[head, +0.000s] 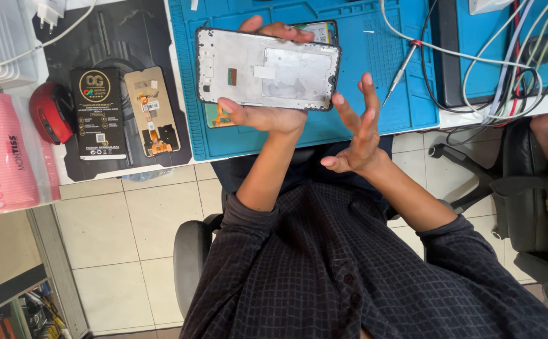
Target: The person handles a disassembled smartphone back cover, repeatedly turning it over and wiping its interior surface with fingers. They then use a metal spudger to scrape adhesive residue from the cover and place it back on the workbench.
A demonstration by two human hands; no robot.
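Holding the stripped phone frame (pixel 266 68) above the blue mat (pixel 387 107) on the table, your left hand (pixel 258 116) grips its edges — your right hand (pixel 356 129) hangs beside it, fingers spread, empty. Frame looks bare; replacement screen (pixel 153 112) lies unfitted, well apart.

- One view only: head-worn camera, looking steeply down over the person's own chest and forearms.
- Facing forward-down; the white desk (pixel 129 171) edge crosses the upper third of the frame, with pale floor tiles (pixel 129 238) below it.
- Close range: the dark checked shirt (pixel 361 276) fills the lower frame.
- Blue rectangular work mat (pixel 387 94) sits top centre, cropped by the upper edge.
- No second view, so no shared region.
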